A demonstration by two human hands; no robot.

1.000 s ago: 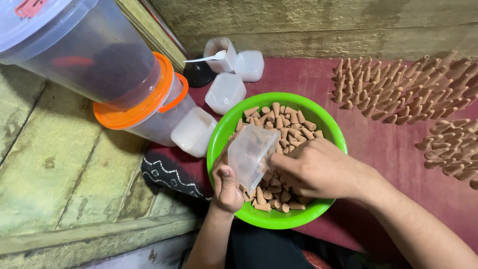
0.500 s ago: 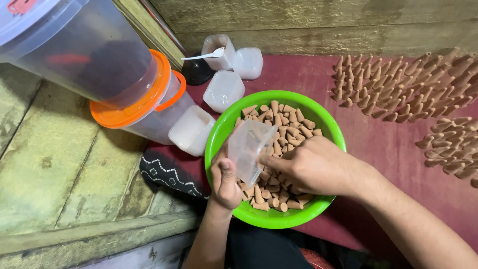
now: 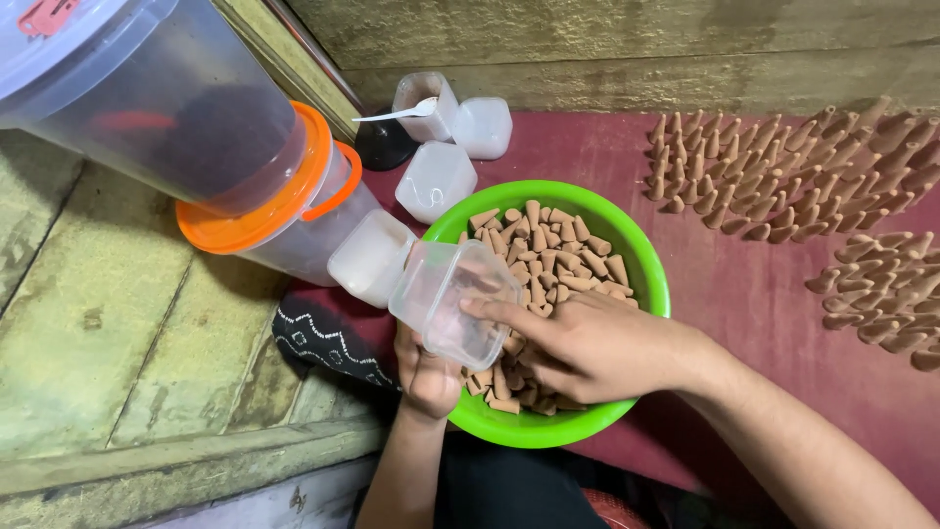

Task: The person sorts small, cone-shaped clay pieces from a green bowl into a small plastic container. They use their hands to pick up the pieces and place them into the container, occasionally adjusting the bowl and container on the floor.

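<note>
The left hand (image 3: pixel 428 377) grips a small clear plastic box (image 3: pixel 452 302) from below, fingers wrapped around its lower end, holding it tilted over the 9 o'clock rim of the green bowl (image 3: pixel 641 266). The right hand (image 3: pixel 592 343) lies across the bowl — its fingers spread, the forefinger pressed against the box's near edge, the others resting on the brown cones (image 3: pixel 553 245) heaped inside. Just beside the box at 10 o'clock lies a frosted square tub (image 3: pixel 370 257), touching an orange-lidded container (image 3: pixel 284 211). At 12 o'clock sit more tubs (image 3: pixel 436 179), one with a white spoon (image 3: pixel 397 113). Rows of cones (image 3: pixel 783 171) stand on the red mat (image 3: pixel 587 152) at 2 o'clock.
</note>
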